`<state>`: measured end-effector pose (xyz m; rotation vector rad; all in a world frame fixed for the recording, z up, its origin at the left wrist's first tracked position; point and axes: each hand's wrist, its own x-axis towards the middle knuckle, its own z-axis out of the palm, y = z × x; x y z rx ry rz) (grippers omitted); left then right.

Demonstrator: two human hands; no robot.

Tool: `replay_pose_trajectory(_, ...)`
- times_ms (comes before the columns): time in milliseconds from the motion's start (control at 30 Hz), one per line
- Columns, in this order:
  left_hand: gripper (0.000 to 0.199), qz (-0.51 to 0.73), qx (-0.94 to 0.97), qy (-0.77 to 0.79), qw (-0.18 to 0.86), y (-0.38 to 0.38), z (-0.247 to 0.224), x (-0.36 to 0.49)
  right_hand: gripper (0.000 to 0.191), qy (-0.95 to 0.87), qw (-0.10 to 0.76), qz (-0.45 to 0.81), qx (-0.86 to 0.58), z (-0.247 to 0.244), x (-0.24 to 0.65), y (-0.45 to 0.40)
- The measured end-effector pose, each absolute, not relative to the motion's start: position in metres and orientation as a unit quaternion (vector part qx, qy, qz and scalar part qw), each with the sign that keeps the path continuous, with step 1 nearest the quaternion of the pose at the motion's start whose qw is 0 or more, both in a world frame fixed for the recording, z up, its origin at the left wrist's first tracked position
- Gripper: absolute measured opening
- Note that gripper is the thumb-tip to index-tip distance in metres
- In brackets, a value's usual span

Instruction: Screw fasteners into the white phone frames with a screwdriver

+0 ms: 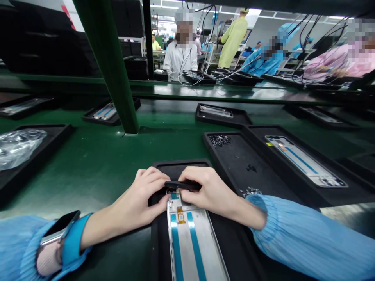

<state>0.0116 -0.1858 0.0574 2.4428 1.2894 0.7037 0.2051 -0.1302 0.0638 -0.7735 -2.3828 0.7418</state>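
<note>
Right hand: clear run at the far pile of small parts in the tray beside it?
Probably yes: nothing covers the pile or blocks the tray on that side. But the right hand grips the black tool, which might hinder picking.

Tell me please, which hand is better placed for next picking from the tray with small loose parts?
Right, probably: the right hand is nearer to that tray, although it holds a black object. The left hand would need to reach across.
</note>
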Motion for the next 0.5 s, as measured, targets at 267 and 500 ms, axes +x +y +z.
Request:
replay_pose_trajectory(267, 0.019, 0.238, 0.839, 0.466, 0.146, -0.1879, 0.0615, 0.0134, 0.013, -0.896, 0.254, 0.239, -0.276, 0.0582, 0.2039, -0.1344)
replay_pose_trajectory(500, 0.023, 0.241, 0.847, 0.452, 0.144, -0.1875, 0.0617, 0.0149, 0.014, -0.905, 0.239, 0.218, -0.278, 0.0593, 0.2046, -0.1369)
